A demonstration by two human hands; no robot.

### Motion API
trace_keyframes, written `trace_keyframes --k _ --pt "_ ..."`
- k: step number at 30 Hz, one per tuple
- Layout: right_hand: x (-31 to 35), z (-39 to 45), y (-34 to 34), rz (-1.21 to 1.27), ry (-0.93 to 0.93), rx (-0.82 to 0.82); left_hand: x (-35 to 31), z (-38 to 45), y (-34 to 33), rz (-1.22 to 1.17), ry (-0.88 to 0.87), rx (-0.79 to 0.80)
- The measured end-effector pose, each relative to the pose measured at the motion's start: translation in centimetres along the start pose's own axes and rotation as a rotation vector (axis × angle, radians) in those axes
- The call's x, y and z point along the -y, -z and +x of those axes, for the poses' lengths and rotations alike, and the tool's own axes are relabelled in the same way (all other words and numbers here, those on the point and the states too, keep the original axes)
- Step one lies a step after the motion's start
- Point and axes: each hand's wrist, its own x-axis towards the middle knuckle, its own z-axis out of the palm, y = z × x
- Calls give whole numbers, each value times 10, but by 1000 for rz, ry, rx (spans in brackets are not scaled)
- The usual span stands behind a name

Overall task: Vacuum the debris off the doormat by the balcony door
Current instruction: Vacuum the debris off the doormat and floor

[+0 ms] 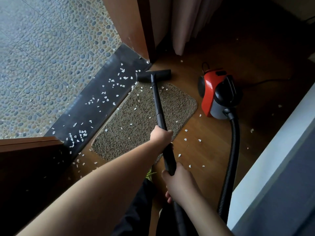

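A brown shaggy doormat (136,123) lies on the wooden floor beside the dark door threshold (95,103). A few white scraps of debris (131,124) dot the mat; many more lie on the threshold. My left hand (161,136) grips the black vacuum wand (158,104) midway. My right hand (179,183) grips the wand's handle end lower down. The black floor nozzle (154,75) rests on the wooden floor just past the mat's far end.
The red and black vacuum canister (218,92) stands right of the mat, its ribbed hose (231,150) looping toward me. A curtain (185,26) hangs by the door frame (127,26). A white wall edge (272,150) runs along the right. Pebbled balcony floor (51,57) lies beyond.
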Motion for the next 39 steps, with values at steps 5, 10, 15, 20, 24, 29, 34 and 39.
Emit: trace_keyframes --k 5,10,15,20,24,29,34,39 --pt "-39 -15 -1 -55 -29 -19 34 -13 -27 28 3 -8" --pt "-66 -33 -3 -103 -62 -39 57 -34 -42 70 -5 -8" --pt "-89 -44 -3 -78 -50 -41 70 -49 -56 27 -2 1" --pt "-103 -54 3 -86 -66 -38 81 -59 -68 48 -2 26" --pt "-109 -51 -2 -97 -99 -21 87 -61 -73 37 36 48" --pt "-110 -39 -9 -130 -150 25 88 -63 -70 19 34 25" --pt "-101 -42 -4 -67 -191 70 79 -68 -68 10 73 54" --pt "-100 -43 -3 -42 -167 49 76 -67 -66 63 72 58"
